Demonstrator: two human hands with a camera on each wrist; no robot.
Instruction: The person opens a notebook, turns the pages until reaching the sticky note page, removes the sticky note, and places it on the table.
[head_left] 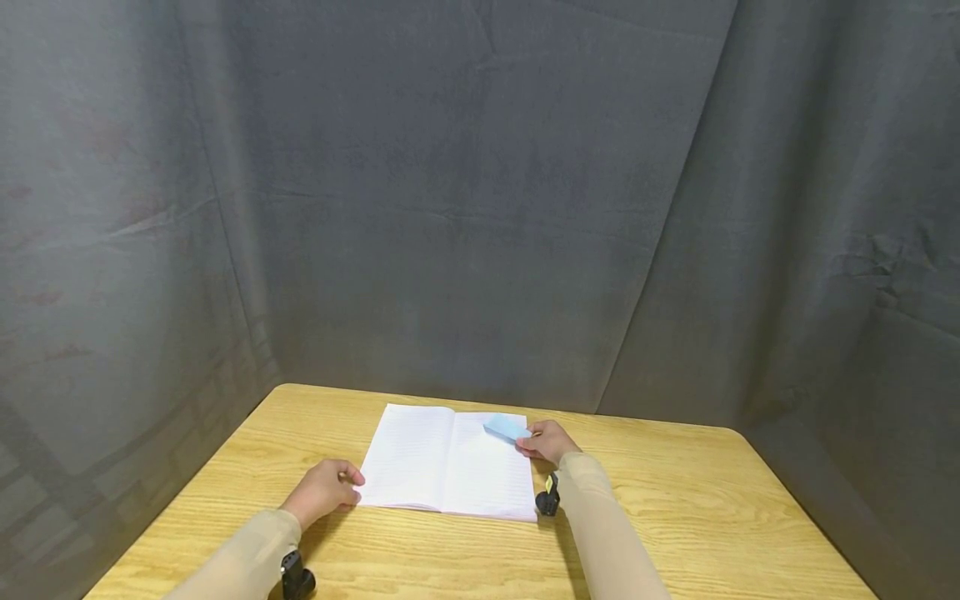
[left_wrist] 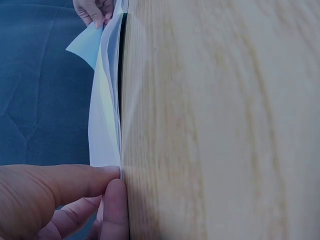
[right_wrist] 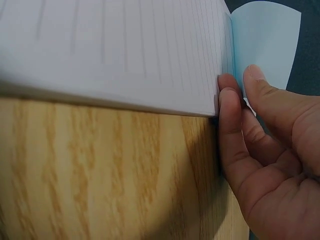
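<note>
An open notebook (head_left: 408, 458) with ruled white pages lies flat on the table. At its lower left edge, my left hand (head_left: 322, 490) pinches the page edges between thumb and fingers, as the left wrist view shows up close. My right hand (head_left: 551, 442) is at the upper part of the right page. Between its thumb and fingers it holds a light blue sheet of paper (right_wrist: 267, 42), like a sticky note, whose free part tilts up from the page. Other fingertips of that hand touch the notebook's right edge.
The wooden table (head_left: 675, 517) has rounded far corners. Dark grey curtains (head_left: 465, 208) stand behind it and along both sides. A small black camera is strapped to each wrist.
</note>
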